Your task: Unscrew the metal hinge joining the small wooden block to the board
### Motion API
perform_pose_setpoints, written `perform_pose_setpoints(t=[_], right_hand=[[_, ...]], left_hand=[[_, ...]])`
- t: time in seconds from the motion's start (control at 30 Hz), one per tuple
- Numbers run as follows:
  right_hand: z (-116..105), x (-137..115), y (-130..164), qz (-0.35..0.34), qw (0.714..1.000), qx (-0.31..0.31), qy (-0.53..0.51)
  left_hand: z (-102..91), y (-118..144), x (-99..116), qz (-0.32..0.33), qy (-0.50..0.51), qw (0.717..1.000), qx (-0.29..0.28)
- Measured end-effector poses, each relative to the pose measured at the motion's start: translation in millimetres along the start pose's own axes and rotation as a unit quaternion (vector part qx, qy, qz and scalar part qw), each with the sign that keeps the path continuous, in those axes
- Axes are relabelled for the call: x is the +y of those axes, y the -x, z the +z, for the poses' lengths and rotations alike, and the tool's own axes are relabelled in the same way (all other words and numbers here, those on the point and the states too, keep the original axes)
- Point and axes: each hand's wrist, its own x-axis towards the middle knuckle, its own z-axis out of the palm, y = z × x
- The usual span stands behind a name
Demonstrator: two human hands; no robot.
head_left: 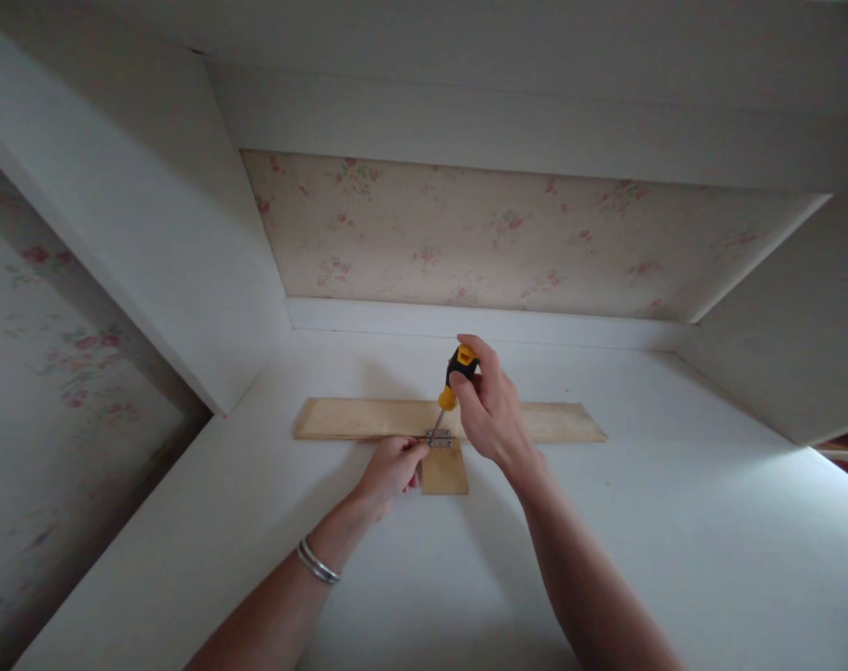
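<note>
A yellow-and-black screwdriver stands tip-down on a small metal hinge joining a long wooden strip and a short wooden piece, toward the white surface's far edge. Right hand wraps the handle, a rigid, light tool; left hand pinches the hinge. Screws are too small to make out

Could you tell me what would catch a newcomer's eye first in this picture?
Probably the yellow-and-black screwdriver at the centre, gripped by the right hand with its tip down on a small metal hinge. The left hand steadies that hinge where a long wooden strip meets a short wooden piece on the white surface. Behind runs faded floral wallpaper.
</note>
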Motion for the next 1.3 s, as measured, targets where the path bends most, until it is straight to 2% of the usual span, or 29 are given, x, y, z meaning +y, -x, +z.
perform_pose_setpoints(t=[0.17,0.37,0.53,0.73,0.87,1.07,1.3], right_hand=[[3,-1,0,-0.012,0.998,0.04,0.057],[-2,-4,2,-0.004,0.998,0.006,0.058],[0,-7,2,0.019,0.996,0.037,0.084],[-2,-8,4,-0.003,0.998,0.012,0.054],[-2,-9,5,-0.018,0.995,0.039,0.085],[-1,-12,5,-0.055,0.99,0.024,0.125],[2,-8,4,-0.041,0.99,0.031,0.13]], left_hand=[[-0.3,1,0,0.001,-0.009,1.0,0.0],[-0.6,2,2,0.001,-0.012,1.0,-0.003],[-0.5,2,3,0.001,-0.018,1.0,0.001],[-0.7,2,2,0.004,-0.019,1.0,-0.002],[-1.0,2,2,0.012,-0.019,1.0,-0.007],[0.3,3,3,0.007,-0.022,1.0,-0.002],[-0.2,5,3,0.001,-0.025,1.0,0.0]])
